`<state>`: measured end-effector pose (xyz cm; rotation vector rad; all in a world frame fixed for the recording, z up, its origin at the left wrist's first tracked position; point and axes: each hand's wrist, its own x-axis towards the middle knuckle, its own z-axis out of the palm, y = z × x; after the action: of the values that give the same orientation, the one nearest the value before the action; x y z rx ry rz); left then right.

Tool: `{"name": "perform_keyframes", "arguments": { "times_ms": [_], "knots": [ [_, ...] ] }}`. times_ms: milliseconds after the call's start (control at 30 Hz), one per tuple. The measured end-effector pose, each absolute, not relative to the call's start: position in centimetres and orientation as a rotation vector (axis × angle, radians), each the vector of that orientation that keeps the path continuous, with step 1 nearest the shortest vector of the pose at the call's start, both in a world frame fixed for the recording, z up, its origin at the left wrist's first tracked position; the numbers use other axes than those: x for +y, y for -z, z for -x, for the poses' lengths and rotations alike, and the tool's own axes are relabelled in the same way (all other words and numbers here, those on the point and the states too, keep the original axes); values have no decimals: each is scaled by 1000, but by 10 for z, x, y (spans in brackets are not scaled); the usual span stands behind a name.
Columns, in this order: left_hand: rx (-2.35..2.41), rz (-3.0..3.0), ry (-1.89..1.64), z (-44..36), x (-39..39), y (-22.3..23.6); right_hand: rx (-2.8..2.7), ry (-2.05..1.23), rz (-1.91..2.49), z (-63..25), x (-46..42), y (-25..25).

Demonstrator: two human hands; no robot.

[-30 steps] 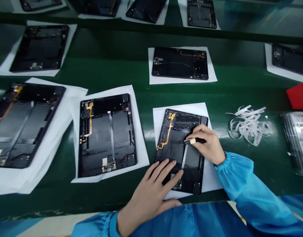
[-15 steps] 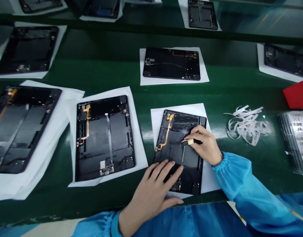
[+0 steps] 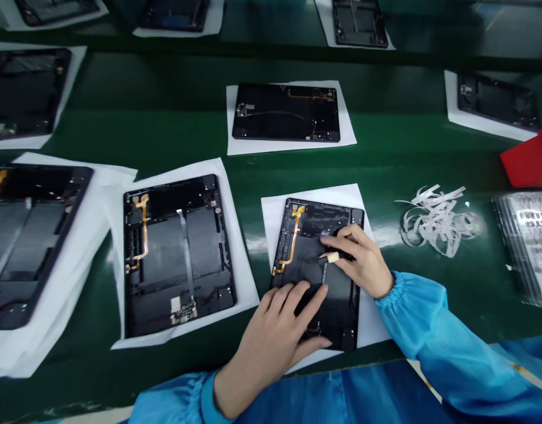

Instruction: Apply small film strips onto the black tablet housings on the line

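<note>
While the left hand (image 3: 275,338) lies with spread fingers on a black rectangular device housing (image 3: 317,235) resting on white paper (image 3: 372,318), the right hand (image 3: 361,259), fingers pinched, grips a small black-and-cream tool (image 3: 331,258) above its middle, at the green counter's (image 3: 186,365) near edge.

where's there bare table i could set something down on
The green table is bare between the back-left tablet and the back-middle tablet, and beyond the white strips, left of the red bin. It's crowded at left, where white sheets overlap, and around the left hand and right hand.
</note>
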<state>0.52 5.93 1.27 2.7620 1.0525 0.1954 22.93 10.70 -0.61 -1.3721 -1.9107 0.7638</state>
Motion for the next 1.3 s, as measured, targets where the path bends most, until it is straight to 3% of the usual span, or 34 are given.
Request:
{"name": "perform_keyframes", "arguments": {
  "times_ms": [233,867,1100,1300],
  "knots": [
    [1066,-2766,-160,-17,87,-16,-1789,-889,1384,-235,123,-8],
    [1023,-2724,-327,-17,91,-9,-1958,-718,1463,-237,125,13],
    [1090,-2759,-203,-22,100,-13,-1855,-720,1427,-235,129,9],
    [1195,-2729,-168,-37,115,-16,-1546,-451,1533,-243,125,-14]
  ]
}}
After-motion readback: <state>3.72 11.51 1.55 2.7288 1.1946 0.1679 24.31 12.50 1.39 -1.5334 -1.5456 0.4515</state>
